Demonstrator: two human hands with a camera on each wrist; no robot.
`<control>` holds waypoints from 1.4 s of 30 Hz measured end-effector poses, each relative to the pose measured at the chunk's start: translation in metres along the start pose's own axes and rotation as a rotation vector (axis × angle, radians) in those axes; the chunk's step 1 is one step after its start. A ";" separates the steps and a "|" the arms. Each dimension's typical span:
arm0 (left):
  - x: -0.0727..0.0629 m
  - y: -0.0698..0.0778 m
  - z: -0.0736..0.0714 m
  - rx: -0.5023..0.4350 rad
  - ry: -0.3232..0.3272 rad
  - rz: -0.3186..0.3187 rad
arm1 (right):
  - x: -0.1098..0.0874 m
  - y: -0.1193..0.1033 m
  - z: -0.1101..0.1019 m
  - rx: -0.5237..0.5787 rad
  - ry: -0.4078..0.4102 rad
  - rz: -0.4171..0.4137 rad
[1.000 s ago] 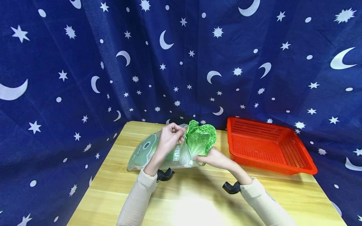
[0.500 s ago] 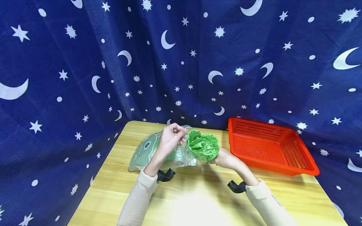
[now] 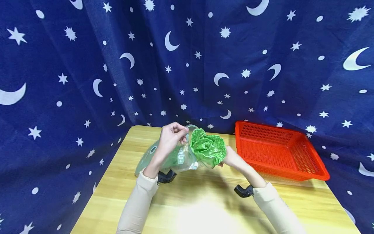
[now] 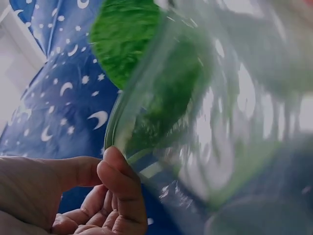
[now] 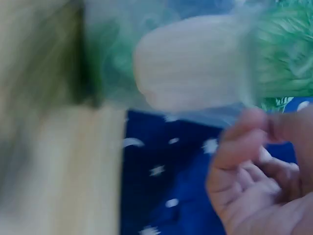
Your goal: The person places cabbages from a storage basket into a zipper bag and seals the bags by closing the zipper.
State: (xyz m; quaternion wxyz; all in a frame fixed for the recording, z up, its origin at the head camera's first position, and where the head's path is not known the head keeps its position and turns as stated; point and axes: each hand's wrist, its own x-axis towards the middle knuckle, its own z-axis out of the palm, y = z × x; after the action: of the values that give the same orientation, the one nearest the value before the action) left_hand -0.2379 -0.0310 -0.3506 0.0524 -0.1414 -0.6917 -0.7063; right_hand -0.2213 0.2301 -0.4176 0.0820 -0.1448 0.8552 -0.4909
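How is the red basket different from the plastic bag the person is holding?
The red basket is stiff, opaque and perforated; the plastic bag is soft, crinkled and see-through. The basket sits untouched on the table, apart from both hands; the bag is pinched at its rim by the left hand. The basket looks empty; the bag has a green leafy cabbage at its mouth.

Clear, glossy plastic bag with green print (image 3: 163,157): thin, crinkled film. Green leafy cabbage (image 3: 208,149): matt, crinkled, veined leaves. Light wooden table (image 3: 204,208): smooth, faintly sheened grain; red perforated plastic basket (image 3: 292,169): smooth; dark blue star-and-moon curtain (image 3: 73,81): matt cloth.
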 end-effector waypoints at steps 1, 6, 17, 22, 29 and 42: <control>0.005 0.006 -0.004 0.008 -0.001 0.011 | 0.001 -0.007 -0.003 0.006 0.034 0.024; 0.034 0.043 -0.027 0.035 -0.027 0.047 | 0.007 -0.047 -0.022 0.187 0.226 0.064; 0.056 0.058 -0.042 0.098 -0.040 0.036 | 0.008 -0.101 -0.038 0.240 0.468 -0.030; 0.056 0.051 -0.039 0.095 -0.035 0.060 | 0.010 -0.095 -0.034 0.285 0.488 -0.032; 0.025 0.039 -0.037 0.125 -0.007 0.247 | 0.010 -0.094 -0.030 0.407 0.452 -0.027; -0.021 -0.007 -0.023 0.104 0.028 0.415 | 0.009 -0.093 -0.028 0.521 0.435 -0.057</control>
State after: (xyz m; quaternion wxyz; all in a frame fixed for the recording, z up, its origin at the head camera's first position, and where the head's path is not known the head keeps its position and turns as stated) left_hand -0.2230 -0.0556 -0.3628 0.2138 -0.2681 -0.6825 -0.6455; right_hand -0.2225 0.2057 -0.3228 -0.0820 -0.0345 0.6940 -0.7145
